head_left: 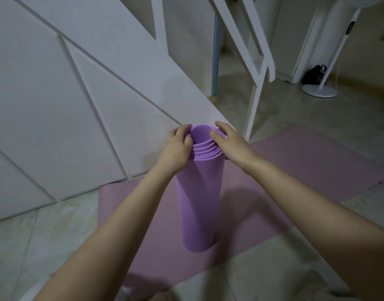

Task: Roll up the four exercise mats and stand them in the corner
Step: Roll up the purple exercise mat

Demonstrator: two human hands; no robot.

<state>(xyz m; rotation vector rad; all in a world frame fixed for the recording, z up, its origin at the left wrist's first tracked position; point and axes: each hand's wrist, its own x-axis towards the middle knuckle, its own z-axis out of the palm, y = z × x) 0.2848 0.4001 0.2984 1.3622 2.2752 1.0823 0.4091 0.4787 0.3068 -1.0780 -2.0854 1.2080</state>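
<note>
Here the purple roll (pixel 201 203) stands upright on a flat pink mat (pixel 295 161), near the white wall (pixel 56 105). The left hand (pixel 176 148) curls its fingers (pixel 184 129) over the roll's top rim, pinching the layers against the thumb. The right hand (pixel 228 144) clasps the opposite rim, thumb at the inner edge and fingers lightly bent round the outside.

1. Rolled mat (pixel 199 203): left hand (pixel 178 148) fingers (pixel 183 129) are covering the rim's left side, and right hand (pixel 228 144) fingers (pixel 222 126) are covering its right side.
2. Flat mat (pixel 295 161): the roll and both forearms are screening the stretch below the fingers.
3. Fan (pixel 336 51), far right of the fingers: the top edge is cutting off its head.
4. Dark bag (pixel 315 74), beside the fan's base: showing too small to identify.
</note>
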